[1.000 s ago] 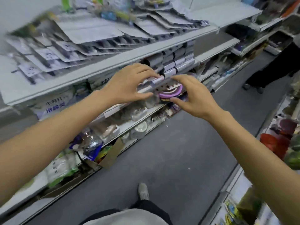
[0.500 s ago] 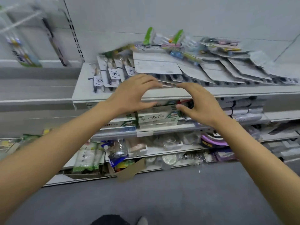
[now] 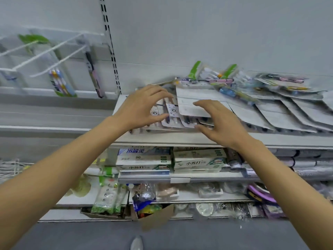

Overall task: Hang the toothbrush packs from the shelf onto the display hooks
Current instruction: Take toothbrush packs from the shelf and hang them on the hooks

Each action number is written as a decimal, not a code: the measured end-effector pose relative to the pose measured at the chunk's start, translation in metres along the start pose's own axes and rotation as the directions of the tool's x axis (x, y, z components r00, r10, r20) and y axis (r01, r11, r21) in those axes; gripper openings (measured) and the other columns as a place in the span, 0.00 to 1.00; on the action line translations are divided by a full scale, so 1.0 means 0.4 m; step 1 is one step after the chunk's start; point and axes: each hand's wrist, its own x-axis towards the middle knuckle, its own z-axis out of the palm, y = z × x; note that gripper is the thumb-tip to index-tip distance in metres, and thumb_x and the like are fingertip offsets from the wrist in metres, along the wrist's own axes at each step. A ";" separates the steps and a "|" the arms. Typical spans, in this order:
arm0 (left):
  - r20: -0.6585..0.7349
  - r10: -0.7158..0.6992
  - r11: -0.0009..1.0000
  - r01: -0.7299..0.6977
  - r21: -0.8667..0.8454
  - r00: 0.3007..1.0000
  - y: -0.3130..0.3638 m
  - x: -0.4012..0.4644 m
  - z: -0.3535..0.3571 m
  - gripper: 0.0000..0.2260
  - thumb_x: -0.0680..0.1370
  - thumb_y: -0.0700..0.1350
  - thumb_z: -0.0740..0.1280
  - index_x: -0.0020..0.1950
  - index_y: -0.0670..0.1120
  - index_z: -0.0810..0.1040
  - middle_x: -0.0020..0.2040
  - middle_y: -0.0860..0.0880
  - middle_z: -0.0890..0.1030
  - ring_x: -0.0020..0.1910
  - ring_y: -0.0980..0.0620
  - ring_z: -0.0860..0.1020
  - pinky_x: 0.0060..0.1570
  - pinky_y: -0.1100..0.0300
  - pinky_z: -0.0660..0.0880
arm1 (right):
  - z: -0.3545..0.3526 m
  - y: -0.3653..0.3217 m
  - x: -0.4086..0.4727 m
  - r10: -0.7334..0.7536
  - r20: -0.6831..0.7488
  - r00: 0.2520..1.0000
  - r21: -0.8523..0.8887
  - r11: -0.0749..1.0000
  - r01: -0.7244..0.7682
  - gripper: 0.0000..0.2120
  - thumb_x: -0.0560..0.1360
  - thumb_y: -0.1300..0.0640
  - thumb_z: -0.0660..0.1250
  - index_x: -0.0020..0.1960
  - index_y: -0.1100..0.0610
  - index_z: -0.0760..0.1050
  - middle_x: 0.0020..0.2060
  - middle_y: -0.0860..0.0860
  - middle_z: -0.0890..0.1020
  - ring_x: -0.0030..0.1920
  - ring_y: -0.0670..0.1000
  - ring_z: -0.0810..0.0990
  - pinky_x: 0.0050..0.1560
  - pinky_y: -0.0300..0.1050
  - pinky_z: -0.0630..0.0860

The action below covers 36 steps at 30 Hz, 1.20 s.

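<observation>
Both hands hovered over the white shelf (image 3: 180, 139) in the middle of the frame, where the toothbrush packs (image 3: 270, 112) lay in a loose, overlapping heap that ran from the centre out to the right edge. Most of those packs lay with their white card backs up; a few along the top of the heap showed coloured brushes through clear plastic.

The left hand (image 3: 142, 109) reached in from the lower left, its fingers (image 3: 158, 90) curved and spread over the left end of the heap, thumb below, with the gap between thumb and fingers fairly wide. Motion blur made it impossible to tell whether the thumb touched the pack beneath it; nothing was clearly gripped. The right hand (image 3: 221, 123) came in from the lower right, fingers spread wide and lightly bent, hovering just over the near edge of a white-backed pack (image 3: 191, 101), holding nothing.

In the upper left of the frame, white display hooks (image 3: 54, 53) stuck out from the back wall, and a few hung packs (image 3: 61, 83) dangled from them, well apart from the hands.

Below the shelf, at the centre, stood toothpaste boxes (image 3: 144, 159), and beneath those a lower shelf of mixed goods (image 3: 144, 199). A grey floor (image 3: 90, 235) filled the bottom.
</observation>
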 end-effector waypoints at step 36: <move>0.089 -0.555 0.501 0.418 -0.758 0.827 -0.220 0.106 -0.038 0.05 0.79 0.41 0.69 0.53 0.47 0.82 0.49 0.53 0.86 0.51 0.53 0.84 0.54 0.54 0.80 | -0.015 0.233 0.411 0.256 0.320 0.912 -0.267 0.948 -0.172 0.22 0.77 0.66 0.62 0.68 0.51 0.76 0.58 0.53 0.82 0.66 0.56 0.67 0.61 0.45 0.69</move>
